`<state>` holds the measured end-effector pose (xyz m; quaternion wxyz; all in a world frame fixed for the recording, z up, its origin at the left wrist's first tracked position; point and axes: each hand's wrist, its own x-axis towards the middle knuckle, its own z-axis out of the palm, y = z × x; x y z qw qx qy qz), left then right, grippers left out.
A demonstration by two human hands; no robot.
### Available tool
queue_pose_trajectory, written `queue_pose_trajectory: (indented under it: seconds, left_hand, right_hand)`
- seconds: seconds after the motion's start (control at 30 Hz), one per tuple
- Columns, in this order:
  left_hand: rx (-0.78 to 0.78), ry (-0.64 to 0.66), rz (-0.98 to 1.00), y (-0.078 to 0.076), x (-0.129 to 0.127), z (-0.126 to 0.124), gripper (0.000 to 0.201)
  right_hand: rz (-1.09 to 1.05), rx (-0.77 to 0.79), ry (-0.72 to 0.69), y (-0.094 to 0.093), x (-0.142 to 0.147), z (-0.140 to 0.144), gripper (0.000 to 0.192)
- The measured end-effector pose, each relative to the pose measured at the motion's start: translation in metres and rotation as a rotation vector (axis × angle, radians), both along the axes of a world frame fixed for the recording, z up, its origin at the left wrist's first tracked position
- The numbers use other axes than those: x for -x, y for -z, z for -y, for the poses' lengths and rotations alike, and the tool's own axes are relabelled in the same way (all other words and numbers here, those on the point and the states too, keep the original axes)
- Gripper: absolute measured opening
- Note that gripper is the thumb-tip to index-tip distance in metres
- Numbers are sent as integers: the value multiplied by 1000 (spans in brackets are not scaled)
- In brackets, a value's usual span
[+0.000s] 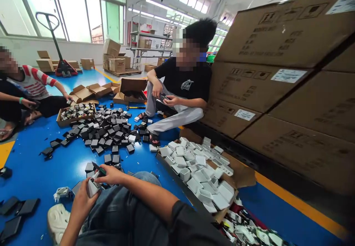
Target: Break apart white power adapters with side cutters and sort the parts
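My left hand [82, 201] is closed around a white plastic charger casing [92, 188], held near my knee. In my right hand [111, 175] is a slim dark tool with a greenish part [99, 169], its kind unclear. The tool lies close above the casing; whether they touch is hidden by my fingers. On the floor beside my left hand sits a white charger [62, 192] with prongs. Several black adapter casings [112, 159] lie just beyond my hands.
A large heap of black casings [111, 127] covers the floor ahead. A cardboard tray of white casings [194, 161] stands right, with loose circuit parts [246, 227] below it. Stacked cartons [266, 64] rise at the right. Two co-workers [188, 79] sit on the floor.
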<state>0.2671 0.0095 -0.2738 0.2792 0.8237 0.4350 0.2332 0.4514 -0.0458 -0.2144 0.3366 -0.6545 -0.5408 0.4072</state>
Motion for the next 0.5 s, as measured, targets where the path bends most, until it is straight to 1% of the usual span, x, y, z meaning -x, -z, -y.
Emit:
queue_pose_trajectory:
  seconds: [0.1, 0.17, 0.2, 0.3, 0.37, 0.5]
  left_hand:
    - [4, 50, 8, -16, 1, 12, 51]
    - [-8, 71, 39, -28, 1, 20, 49]
    - [0, 103, 51, -32, 0, 22, 49]
    - [62, 73, 20, -41, -1, 23, 57]
    - [86, 87, 36, -45, -1, 24, 57]
    - [157, 91, 69, -56, 1, 30, 56]
  right_hand:
    - [-8, -11, 9, -1, 2, 1, 40]
    - [-47, 3, 5, 4, 2, 2, 39]
    - [-76, 9, 1, 7, 2, 2, 40]
    - [-228, 7, -20, 12, 0, 3, 44]
    - [-317, -9, -33, 7, -3, 6, 46]
    - [-395, -3, -53, -8, -7, 13, 47]
